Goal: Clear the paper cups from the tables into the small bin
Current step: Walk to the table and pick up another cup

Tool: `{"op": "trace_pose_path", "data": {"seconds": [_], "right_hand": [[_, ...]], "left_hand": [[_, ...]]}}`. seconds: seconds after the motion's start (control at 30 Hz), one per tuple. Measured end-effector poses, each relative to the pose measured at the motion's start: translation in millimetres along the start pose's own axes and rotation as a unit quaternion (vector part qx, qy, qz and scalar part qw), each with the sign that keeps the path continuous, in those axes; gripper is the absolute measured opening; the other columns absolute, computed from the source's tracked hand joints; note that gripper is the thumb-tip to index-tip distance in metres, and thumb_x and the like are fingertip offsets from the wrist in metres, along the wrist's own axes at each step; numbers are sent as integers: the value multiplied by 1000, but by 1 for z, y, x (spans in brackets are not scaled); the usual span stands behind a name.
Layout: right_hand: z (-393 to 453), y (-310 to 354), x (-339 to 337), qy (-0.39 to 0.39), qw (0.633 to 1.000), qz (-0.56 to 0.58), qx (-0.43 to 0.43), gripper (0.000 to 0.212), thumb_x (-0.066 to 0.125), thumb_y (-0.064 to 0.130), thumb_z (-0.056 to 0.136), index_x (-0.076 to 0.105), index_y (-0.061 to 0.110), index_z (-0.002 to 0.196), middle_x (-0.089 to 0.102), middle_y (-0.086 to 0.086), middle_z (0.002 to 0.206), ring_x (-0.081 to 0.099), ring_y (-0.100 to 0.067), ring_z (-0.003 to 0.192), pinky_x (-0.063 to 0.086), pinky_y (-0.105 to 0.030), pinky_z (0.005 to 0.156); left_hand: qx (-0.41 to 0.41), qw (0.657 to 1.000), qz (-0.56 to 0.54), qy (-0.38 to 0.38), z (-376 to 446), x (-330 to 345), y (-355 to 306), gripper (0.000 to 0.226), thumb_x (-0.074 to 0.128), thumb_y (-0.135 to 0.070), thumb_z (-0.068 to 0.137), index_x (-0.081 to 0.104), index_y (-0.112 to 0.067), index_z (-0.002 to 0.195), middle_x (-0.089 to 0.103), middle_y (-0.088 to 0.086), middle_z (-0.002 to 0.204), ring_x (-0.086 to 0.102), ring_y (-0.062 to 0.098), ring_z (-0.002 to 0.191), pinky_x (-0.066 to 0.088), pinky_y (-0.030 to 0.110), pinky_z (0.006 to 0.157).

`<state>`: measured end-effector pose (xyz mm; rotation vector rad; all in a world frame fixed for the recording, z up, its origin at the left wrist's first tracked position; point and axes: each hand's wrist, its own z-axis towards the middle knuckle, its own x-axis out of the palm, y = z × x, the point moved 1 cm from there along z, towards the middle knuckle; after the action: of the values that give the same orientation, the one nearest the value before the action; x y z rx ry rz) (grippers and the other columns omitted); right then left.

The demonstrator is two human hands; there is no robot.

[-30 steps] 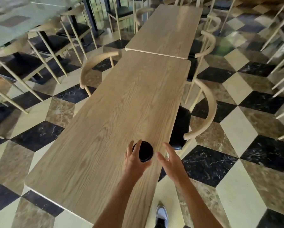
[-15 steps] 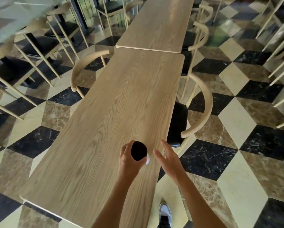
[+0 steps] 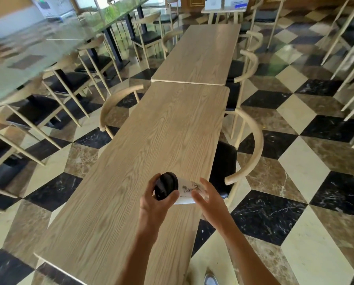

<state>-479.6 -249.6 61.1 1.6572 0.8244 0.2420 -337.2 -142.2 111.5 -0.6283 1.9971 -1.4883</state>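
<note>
While the left hand [image 3: 154,204] clamps the black lid [image 3: 165,186], the paper cup [image 3: 187,192] lies tilted sideways above the table [image 3: 151,140]. The right hand [image 3: 208,199], fingers apart, cups its base, likely steadying it for carrying

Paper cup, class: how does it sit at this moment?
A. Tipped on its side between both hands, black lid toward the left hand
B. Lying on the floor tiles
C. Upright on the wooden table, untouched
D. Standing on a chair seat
A: the paper cup lies sideways above the wooden table, its black lid in the left hand, the right hand at its white body.
</note>
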Motion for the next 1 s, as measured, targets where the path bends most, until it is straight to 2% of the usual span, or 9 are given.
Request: {"op": "trace_pose_path", "data": {"seconds": [0.13,0.33,0.5,0.57,0.67,0.73,0.83,0.9,1.0], "right_hand": [[-11,9,-10,-12,1000,26,-12,65,60,47,90,32,30,147,53,1,136,53,-11,120,50,-27,94],[-40,20,-17,-42,997,66,-20,68,63,42,89,34,25,147,54,3,134,54,-10,118,45,-19,88],[-81,21,-19,-103,993,61,-21,56,62,40,90,40,30,141,54,9,128,55,4,102,43,-3,69],[-104,19,-21,-137,989,46,-22,56,61,42,91,41,29,141,53,5,135,53,4,105,41,-5,73],[-145,10,-28,-192,981,27,-14,66,60,47,90,37,23,147,52,3,141,54,-6,116,42,-12,87],[-175,2,-36,-228,973,28,-4,68,60,50,89,37,24,147,52,0,144,56,-12,120,45,-22,92],[-227,-14,-55,-292,956,6,20,72,59,54,88,36,22,148,49,-1,146,55,-13,119,44,-25,91],[-267,-25,-69,-338,941,0,30,77,57,60,85,37,21,148,52,-3,144,57,-12,114,47,-23,88],[-334,-41,-89,-412,910,1,45,84,55,66,80,37,20,148,53,-4,143,59,-15,116,51,-30,91]], "left_hand": [[11,999,-34,10,-17,2,-12,79,82,-41,62,56,-29,135,68,7,125,67,29,114,55,51,96],[33,998,-45,35,-42,1,-26,78,84,-41,62,56,-31,135,68,5,126,66,27,116,54,51,98],[57,995,-36,80,-66,3,-31,82,83,-42,60,55,-31,137,67,3,128,65,26,118,52,51,101],[70,993,-24,91,-80,6,-30,81,80,-44,60,55,-33,136,68,-2,125,66,21,115,54,46,99],[79,989,-12,124,-103,16,-25,74,77,-43,59,58,-40,130,70,-14,118,69,11,110,57,31,89],[74,983,-17,165,-119,27,-22,72,77,-41,57,59,-40,127,71,-14,116,69,10,108,57,30,87],[83,969,-4,233,-148,53,-18,72,78,-40,57,60,-39,127,71,-11,118,69,11,108,59,39,91],[90,955,5,283,-174,75,-14,67,78,-40,59,60,-45,123,71,-15,114,69,4,105,59,32,86],[102,923,17,369,-220,111,-11,55,79,-40,61,61,-58,110,71,-23,105,68,-4,96,56,20,73]]}}
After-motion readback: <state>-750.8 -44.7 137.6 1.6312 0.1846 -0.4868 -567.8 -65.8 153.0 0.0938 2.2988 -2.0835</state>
